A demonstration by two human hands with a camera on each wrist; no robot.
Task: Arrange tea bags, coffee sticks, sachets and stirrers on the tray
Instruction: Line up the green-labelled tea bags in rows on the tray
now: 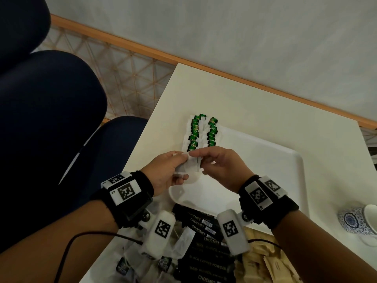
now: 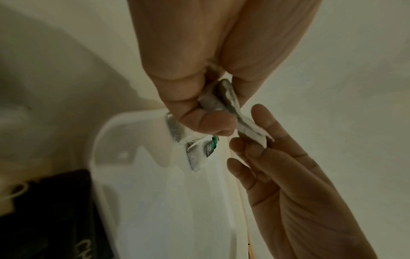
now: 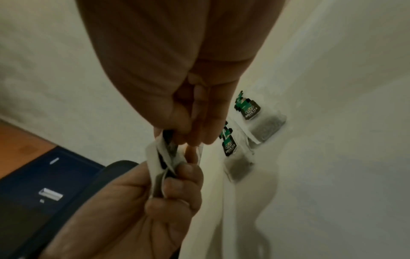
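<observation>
My left hand (image 1: 179, 170) grips a small bundle of white tea bags (image 1: 188, 168) just above the near left corner of the white tray (image 1: 271, 160). My right hand (image 1: 201, 160) pinches the top edge of one tea bag in that bundle. In the left wrist view the thumb and forefinger of the right hand (image 2: 257, 140) close on the end of the bundle (image 2: 224, 101). Two rows of tea bags with green tags (image 1: 202, 133) lie along the tray's far left side. The right wrist view shows two of those laid bags (image 3: 250, 113) beside the held bundle (image 3: 159, 166).
Black coffee sticks (image 1: 204, 231) are heaped on the table under my wrists, with loose tea bags (image 1: 179, 246) to their left and brown sachets (image 1: 263, 260) to their right. A blue patterned cup (image 1: 359, 221) stands at the right. Dark blue chairs (image 1: 51, 119) crowd the table's left edge.
</observation>
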